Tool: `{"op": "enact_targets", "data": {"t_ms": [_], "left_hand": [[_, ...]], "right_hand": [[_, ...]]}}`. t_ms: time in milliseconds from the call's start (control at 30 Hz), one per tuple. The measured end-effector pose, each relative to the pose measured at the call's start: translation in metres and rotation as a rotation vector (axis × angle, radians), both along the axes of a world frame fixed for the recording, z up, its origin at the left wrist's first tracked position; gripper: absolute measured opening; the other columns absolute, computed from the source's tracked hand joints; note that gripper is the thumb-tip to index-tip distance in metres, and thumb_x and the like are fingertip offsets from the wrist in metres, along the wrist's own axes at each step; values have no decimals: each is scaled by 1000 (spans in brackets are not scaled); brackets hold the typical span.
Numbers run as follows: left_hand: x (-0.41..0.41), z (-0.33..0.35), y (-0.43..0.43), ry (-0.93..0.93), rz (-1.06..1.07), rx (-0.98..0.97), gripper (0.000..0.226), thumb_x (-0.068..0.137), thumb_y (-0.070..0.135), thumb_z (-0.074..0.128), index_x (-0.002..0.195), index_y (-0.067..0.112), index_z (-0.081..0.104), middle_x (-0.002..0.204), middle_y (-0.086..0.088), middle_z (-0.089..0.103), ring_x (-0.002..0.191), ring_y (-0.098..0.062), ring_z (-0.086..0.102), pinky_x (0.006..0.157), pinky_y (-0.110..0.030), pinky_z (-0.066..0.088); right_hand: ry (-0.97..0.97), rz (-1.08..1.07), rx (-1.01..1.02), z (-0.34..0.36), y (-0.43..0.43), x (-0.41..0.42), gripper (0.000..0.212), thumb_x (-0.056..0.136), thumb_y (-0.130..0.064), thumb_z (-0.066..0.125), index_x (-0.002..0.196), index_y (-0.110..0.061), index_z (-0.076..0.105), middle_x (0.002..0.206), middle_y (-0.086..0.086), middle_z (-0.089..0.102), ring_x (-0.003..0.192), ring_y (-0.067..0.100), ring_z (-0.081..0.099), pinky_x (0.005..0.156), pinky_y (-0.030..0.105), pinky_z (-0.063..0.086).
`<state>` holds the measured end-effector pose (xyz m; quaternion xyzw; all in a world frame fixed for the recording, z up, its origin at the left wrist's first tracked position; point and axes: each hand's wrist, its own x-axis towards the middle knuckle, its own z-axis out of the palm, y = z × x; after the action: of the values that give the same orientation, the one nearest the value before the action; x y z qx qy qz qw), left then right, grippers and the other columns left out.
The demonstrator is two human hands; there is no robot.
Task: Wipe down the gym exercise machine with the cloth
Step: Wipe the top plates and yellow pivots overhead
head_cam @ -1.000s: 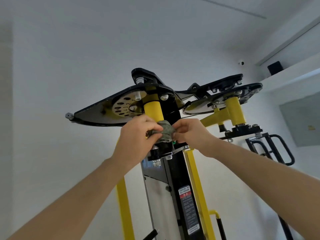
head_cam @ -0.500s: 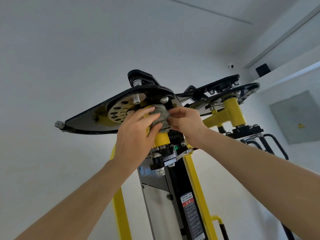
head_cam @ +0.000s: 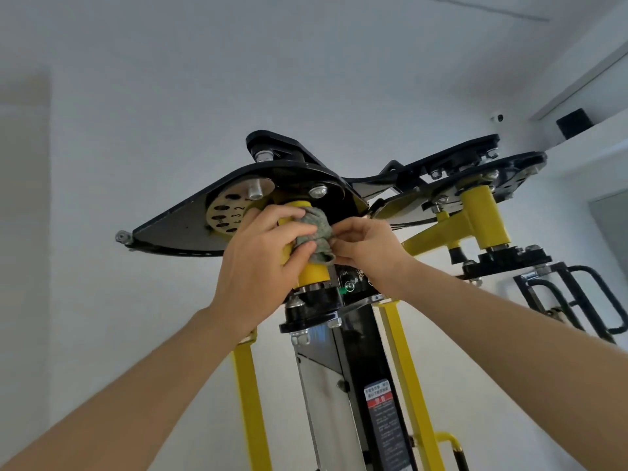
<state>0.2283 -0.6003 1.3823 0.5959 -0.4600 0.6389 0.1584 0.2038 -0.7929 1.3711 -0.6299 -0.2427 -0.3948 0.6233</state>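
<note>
1. The gym machine [head_cam: 356, 368] rises overhead, seen from below, a black column between yellow uprights.
2. The cloth [head_cam: 314, 232], a grey-green rag, is bunched against the upper part of a yellow post [head_cam: 312, 275] just under a broad black plate [head_cam: 180, 229].
3. The left hand [head_cam: 258, 263] reaches up with its fingers curled round the post and the near side of the cloth; its grip is clamped on the cloth.
4. The right hand [head_cam: 367, 249] meets it from the other side; its fingertips pinch the cloth's right edge, so this grip is closed on the cloth too.
5. Both forearms are bare and stretch up from the bottom corners.
6. A pale disc [head_cam: 224, 212] with oval holes and numbers sits under the plate, beside the left hand's fingers.
7. A second yellow post [head_cam: 482, 215] stands to the right, with black looped handles [head_cam: 577, 300] below it.
8. A red-and-white label [head_cam: 384, 423] is stuck on the column; its print is too small to read.
</note>
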Motion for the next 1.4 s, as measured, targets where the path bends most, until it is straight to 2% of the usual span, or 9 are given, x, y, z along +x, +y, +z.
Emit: {"op": "enact_targets", "data": {"t_ms": [167, 300, 433, 567, 633, 733, 867, 1033, 1400], "left_hand": [[-22, -1, 2, -20, 167, 57, 14, 87, 32, 76, 98, 25, 81, 111, 12, 70, 100, -17, 54, 77, -28, 47], [-48, -6, -4, 38, 336, 161, 9, 87, 37, 74, 90, 31, 80, 95, 16, 70, 89, -8, 46, 68, -30, 41], [-67, -8, -25, 169, 500, 186, 14, 88, 51, 65, 93, 42, 75, 86, 12, 62, 88, -15, 48, 71, -34, 41], [-71, -14, -67, 141, 668, 228, 13, 91, 46, 67, 98, 39, 76, 77, 13, 49, 84, -13, 42, 73, -30, 27], [-65, -17, -91, 149, 821, 331, 15, 93, 39, 65, 99, 33, 77, 82, 10, 64, 88, -15, 52, 76, -30, 27], [-51, -16, -115, 289, 942, 376, 14, 93, 35, 65, 100, 31, 75, 97, 5, 71, 93, -22, 63, 72, -30, 34], [-33, -11, -133, 460, 909, 352, 12, 89, 32, 69, 97, 32, 78, 95, 5, 70, 87, -22, 65, 60, -28, 39], [-8, -9, -152, 619, 850, 364, 18, 92, 27, 68, 107, 30, 78, 107, 1, 71, 96, -24, 64, 72, -34, 49], [28, -18, -190, 727, 666, 353, 20, 93, 24, 67, 110, 29, 76, 99, 0, 68, 93, -25, 60, 72, -33, 45]], "right_hand": [[3, -50, -164, -11, -12, 4, 13, 88, 5, 69, 99, -1, 68, 102, 24, 72, 95, 36, 72, 86, 43, 61], [1, -77, -417, -19, -28, 2, 14, 85, 5, 73, 99, 1, 70, 96, 21, 73, 85, 22, 71, 79, 25, 60], [-31, -89, -581, -18, -55, -3, 12, 84, 0, 75, 94, -7, 74, 89, 8, 75, 80, 12, 71, 73, 17, 56], [-103, -302, -677, -18, -85, 8, 14, 86, -6, 75, 93, -18, 74, 82, -5, 72, 74, 8, 68, 67, 13, 52], [-110, -391, -756, -22, -95, 19, 14, 86, -7, 74, 96, -17, 76, 84, -5, 71, 76, 8, 67, 67, 11, 49], [-92, -411, -877, -28, -106, 36, 18, 87, -5, 71, 101, -15, 79, 86, 1, 74, 80, 13, 68, 75, 24, 57], [-70, -381, -967, -20, -124, 48, 21, 85, -2, 69, 94, -18, 81, 81, 2, 75, 75, 13, 68, 75, 31, 58], [-22, -434, -1167, -3, -145, 57, 18, 87, -6, 63, 89, -13, 79, 80, 7, 72, 80, 22, 66, 76, 38, 55], [98, -604, -1413, 11, -190, 49, 18, 94, -16, 61, 82, -9, 73, 68, 6, 55, 67, 22, 50, 61, 31, 38]]}}
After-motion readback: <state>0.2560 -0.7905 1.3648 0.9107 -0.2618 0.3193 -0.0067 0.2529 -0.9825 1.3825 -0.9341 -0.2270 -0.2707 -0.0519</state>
